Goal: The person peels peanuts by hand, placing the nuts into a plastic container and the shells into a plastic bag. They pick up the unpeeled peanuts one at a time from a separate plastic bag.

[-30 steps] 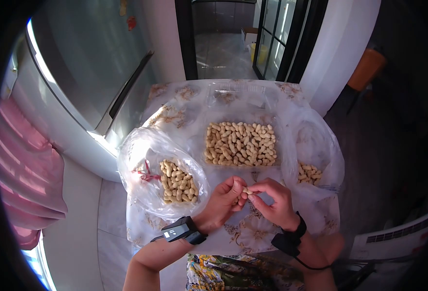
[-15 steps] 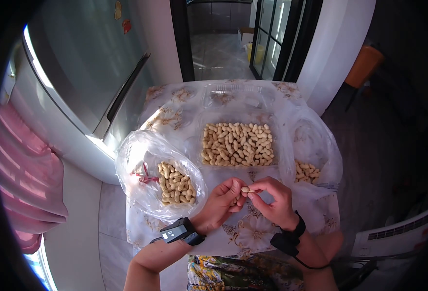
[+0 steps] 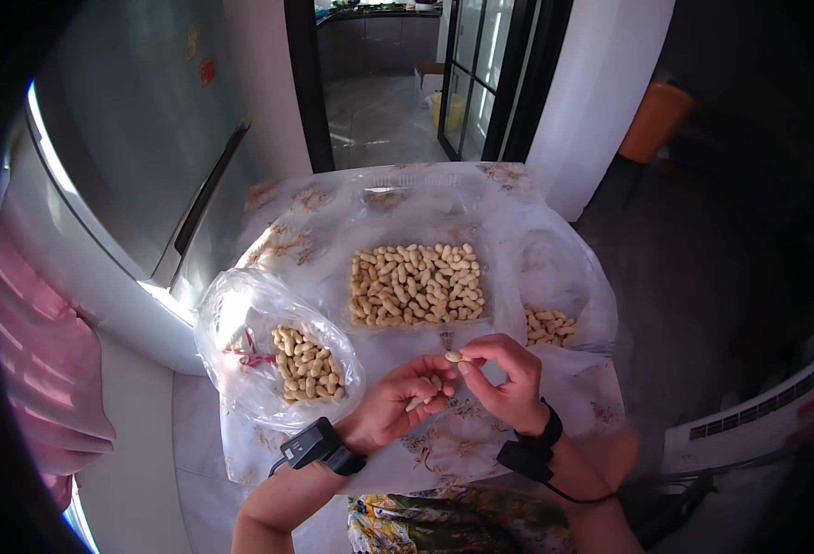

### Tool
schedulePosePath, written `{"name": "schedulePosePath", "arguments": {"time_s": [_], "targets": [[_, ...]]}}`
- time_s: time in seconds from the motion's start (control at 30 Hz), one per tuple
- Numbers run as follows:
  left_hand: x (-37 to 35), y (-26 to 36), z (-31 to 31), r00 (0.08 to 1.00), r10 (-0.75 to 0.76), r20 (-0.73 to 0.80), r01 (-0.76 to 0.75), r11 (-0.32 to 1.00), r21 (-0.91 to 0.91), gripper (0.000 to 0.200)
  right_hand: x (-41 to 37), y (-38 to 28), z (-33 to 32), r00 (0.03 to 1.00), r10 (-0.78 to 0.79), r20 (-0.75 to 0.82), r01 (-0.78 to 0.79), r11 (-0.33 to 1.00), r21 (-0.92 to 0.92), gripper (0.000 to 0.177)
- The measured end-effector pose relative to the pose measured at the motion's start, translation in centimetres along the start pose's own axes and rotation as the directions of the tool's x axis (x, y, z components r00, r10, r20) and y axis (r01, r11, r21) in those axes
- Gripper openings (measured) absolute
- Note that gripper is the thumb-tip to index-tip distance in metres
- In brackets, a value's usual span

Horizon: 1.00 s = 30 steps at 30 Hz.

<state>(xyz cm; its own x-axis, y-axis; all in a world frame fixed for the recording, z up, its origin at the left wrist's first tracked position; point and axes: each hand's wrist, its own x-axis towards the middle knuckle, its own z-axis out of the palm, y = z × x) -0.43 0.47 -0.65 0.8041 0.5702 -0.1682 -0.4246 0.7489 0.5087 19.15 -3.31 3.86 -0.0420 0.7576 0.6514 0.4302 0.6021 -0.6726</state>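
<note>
My right hand (image 3: 510, 383) pinches a single unshelled peanut (image 3: 454, 356) between thumb and fingertips, above the near part of the table. Just left of it, my left hand (image 3: 393, 406) is turned partly palm up. Its curled fingers hold a few more peanuts (image 3: 420, 401), some of them hidden by the fingers. Beyond both hands stands a clear plastic tray (image 3: 492, 294) filled with peanuts (image 3: 416, 284). An open clear plastic bag (image 3: 217, 314) with red ties lies to the left, with peanuts (image 3: 309, 364) in it. On the right, another clear bag (image 3: 578, 268) holds a smaller pile of peanuts (image 3: 549, 326).
A flowered cloth (image 3: 568, 392) covers the table. Behind the full tray lies a clear plastic lid or tray (image 3: 411, 196). A fridge (image 3: 139, 138) is close on the left, and a glass door (image 3: 481, 83) stands beyond the table. Both wrists wear black devices (image 3: 319, 445), one with a cable.
My hands have drawn apart, and the pinched peanut is now clear of the left fingers. The left fingers have loosened, showing the peanuts in them. The whole view has shifted slightly.
</note>
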Motion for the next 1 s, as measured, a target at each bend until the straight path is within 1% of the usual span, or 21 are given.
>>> {"name": "schedulePosePath", "arguments": {"time_s": [0.03,0.1,0.13,0.17,0.2,0.27,0.3,0.37,0.43,0.5,0.57,0.6,0.63,0.67,0.7,0.73,0.77,0.83,0.9,0.97,1.0], "targets": [[0.0,0.1,0.2,1.0,-0.002,0.009,0.002,1.0,0.007,0.031,0.3,-0.2,-0.3,0.998,-0.055,-0.038,0.052,0.997,-0.054,0.021],[-0.4,0.3,0.7,0.999,-0.029,-0.021,0.027,0.998,-0.052,0.025,0.7,-0.7,-1.9,0.985,-0.095,-0.141,0.077,0.989,-0.127,0.022],[-0.2,0.1,0.2,0.999,-0.031,-0.024,0.029,0.998,-0.053,0.025,0.7,-0.6,-2.8,0.977,-0.082,-0.198,0.051,0.987,-0.153,0.021],[0.1,-0.2,-0.6,0.999,-0.008,0.052,0.013,0.995,-0.101,0.027,0.6,-0.4,-3.7,0.965,-0.066,-0.254,0.021,0.984,-0.177,0.021],[0.2,-0.5,-1.2,0.992,0.02,0.127,0.0,0.989,-0.15,0.032,0.4,0.0,-4.8,0.966,-0.059,-0.253,0.015,0.985,-0.175,0.021],[0.3,-0.6,-1.5,0.996,0.022,0.092,-0.006,0.985,-0.173,0.038,0.4,0.9,-6.7,0.941,0.016,-0.339,-0.125,0.945,-0.301,0.022],[0.3,-0.7,-1.5,0.998,0.026,0.06,-0.014,0.981,-0.195,0.045,0.7,0.9,-7.1,0.943,0.021,-0.332,-0.125,0.947,-0.297,0.022],[0.2,-0.4,-0.8,0.999,0.038,0.03,-0.03,0.973,-0.229,0.05,1.3,0.4,-7.5,0.951,-0.109,-0.288,-0.067,0.839,-0.54,0.024],[0.1,-0.2,0.0,0.999,0.046,0.001,-0.044,0.965,-0.259,0.055,0.8,-0.3,-6.5,0.954,-0.07,-0.292,-0.082,0.874,-0.478,0.027],[0.0,-0.1,0.4,0.995,0.094,-0.03,-0.099,0.965,-0.243,0.063,0.5,-0.9,-4.7,0.998,-0.016,-0.063,-0.004,0.95,-0.313,0.03],[0.1,-0.2,1.1,0.99,0.123,-0.07,-0.135,0.969,-0.205,0.067,1.6,-2.1,-2.1,0.984,-0.011,0.176,0.043,0.982,-0.182,0.029],[0.0,-0.2,1.2,0.983,0.153,-0.102,-0.169,0.971,-0.169,0.07,1.8,-2.1,-0.9,0.984,-0.014,0.176,0.045,0.983,-0.175,0.029],[0.0,-0.2,0.6,0.982,0.158,-0.107,-0.174,0.971,-0.164,0.07,2.0,-1.8,0.4,0.961,-0.026,0.276,0.064,0.989,-0.132,0.028],[0.2,-0.3,-0.6,0.983,0.174,0.064,-0.157,0.965,-0.211,0.074,2.2,-1.3,1.4,0.927,-0.043,0.373,0.08,0.993,-0.086,0.026],[0.5,-0.5,-1.7,0.953,0.192,0.233,-0.131,0.958,-0.254,0.079,2.4,-1.0,2.0,0.925,-0.049,0.376,0.084,0.993,-0.079,0.026],[0.7,-0.2,-1.6,0.929,0.196,0.315,-0.114,0.959,-0.26,0.082,2.6,-0.7,2.5,0.916,-0.081,0.392,0.126,0.988,-0.091,0.026],[0.5,-0.3,-1.2,0.929,0.203,0.311,-0.121,0.957,-0.262,0.082,2.7,-0.3,2.9,0.906,-0.111,0.409,0.167,0.98,-0.104,0.025],[0.1,-0.3,0.2,0.985,0.174,0.002,-0.173,0.977,-0.126,0.081,2.0,1.0,3.4,0.913,-0.117,0.392,0.16,0.984,-0.078,0.023],[0.3,-0.3,0.8,0.983,0.186,0.006,-0.183,0.975,-0.127,0.081,1.5,1.6,3.3,0.92,-0.119,0.374,0.15,0.987,-0.055,0.021],[0.4,-0.4,0.5,0.982,0.191,0.005,-0.189,0.973,-0.13,0.081,1.1,1.3,2.9,0.952,0.055,0.3,-0.072,0.996,0.047,0.016],[0.6,-0.6,0.1,0.979,0.199,0.043,-0.193,0.975,-0.114,0.08,1.0,0.7,2.4,0.916,0.248,0.314,-0.298,0.947,0.122,0.014]]}}
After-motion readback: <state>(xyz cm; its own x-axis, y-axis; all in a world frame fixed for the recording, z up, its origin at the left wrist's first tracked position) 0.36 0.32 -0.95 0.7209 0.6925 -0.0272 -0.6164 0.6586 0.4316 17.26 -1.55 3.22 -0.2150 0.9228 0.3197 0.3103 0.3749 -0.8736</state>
